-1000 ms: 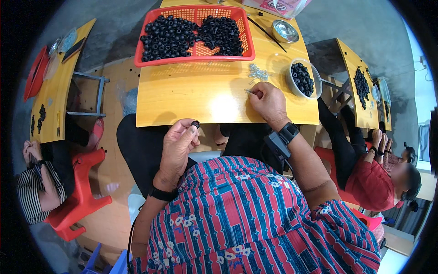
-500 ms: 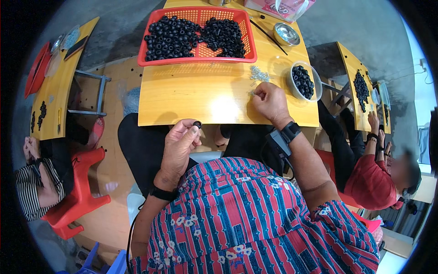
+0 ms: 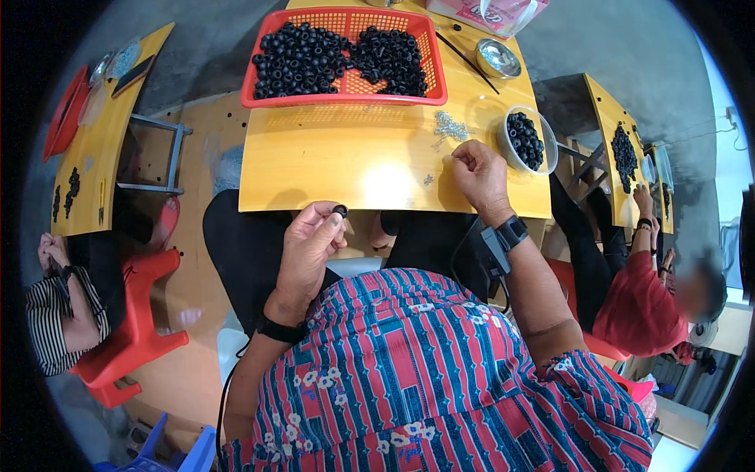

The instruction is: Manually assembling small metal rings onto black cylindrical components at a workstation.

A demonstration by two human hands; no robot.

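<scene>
My left hand (image 3: 311, 242) is closed, pinching a small black ring-shaped part (image 3: 340, 210) between thumb and forefinger just off the table's near edge. My right hand (image 3: 480, 179) rests over the tabletop with its fingers curled together; whatever they hold, if anything, is hidden. Just beyond its fingers lies a loose pile of tiny shiny pieces (image 3: 451, 126), and a few more small pieces (image 3: 429, 180) lie to its left. Beside the right hand stands a clear round tub (image 3: 550, 145) with several black ring-shaped parts (image 3: 525, 140) in it.
A red plastic basket (image 3: 346, 100) heaped with black parts (image 3: 299, 59) stands at the far side of the yellow table (image 3: 314, 161). A metal bowl (image 3: 499, 59), a thin black rod (image 3: 464, 59) and a pink bag (image 3: 491, 14) are at the back right. Co-workers sit at tables on both sides.
My right hand has shifted slightly to the right, uncovering the few small pieces on the table. My left hand keeps its pinch on the black part and has barely moved.
</scene>
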